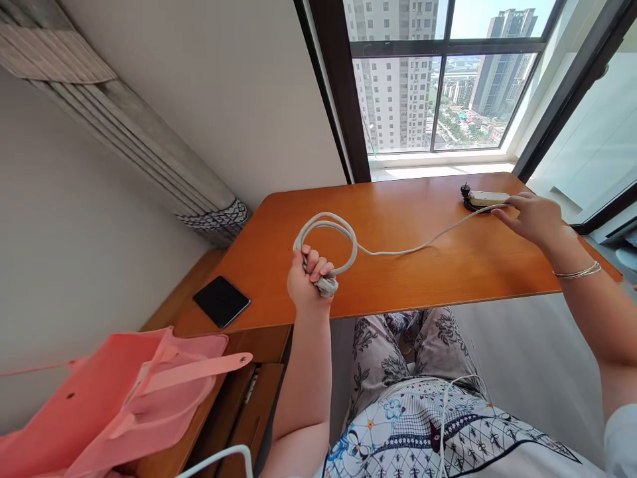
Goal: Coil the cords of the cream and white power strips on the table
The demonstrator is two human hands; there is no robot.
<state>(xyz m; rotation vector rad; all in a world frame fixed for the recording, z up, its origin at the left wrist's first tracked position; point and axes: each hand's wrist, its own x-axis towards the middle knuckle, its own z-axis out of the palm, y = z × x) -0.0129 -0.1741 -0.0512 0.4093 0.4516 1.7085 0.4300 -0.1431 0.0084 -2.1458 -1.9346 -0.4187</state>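
Left hand [309, 277] is fisted tight round a looped white cable [398, 252], above the table's [408, 292] near edge. Right hand [535, 216] is at the power strip [488, 197] on the table's far right corner. Its fingertips touch the strip, but I cannot tell whether they pinch.

Risk: a tug could drag the strip off the table, or the loops could spring loose.

The fist hides the cable's end, and the dark plug behind the strip is indistinct.

you sit at an orange-brown wooden worktop [398, 279] set against a dark-framed window [438, 86], with tall tower blocks in bright daylight outside. sun falls on the pale sill [442, 169]. a plain white wall [223, 99] runs along your left, with a bunched grey curtain [124, 126] against it. a lower wooden cabinet [239, 405] adjoins the worktop's left end. the floor [527, 358] is pale grey.
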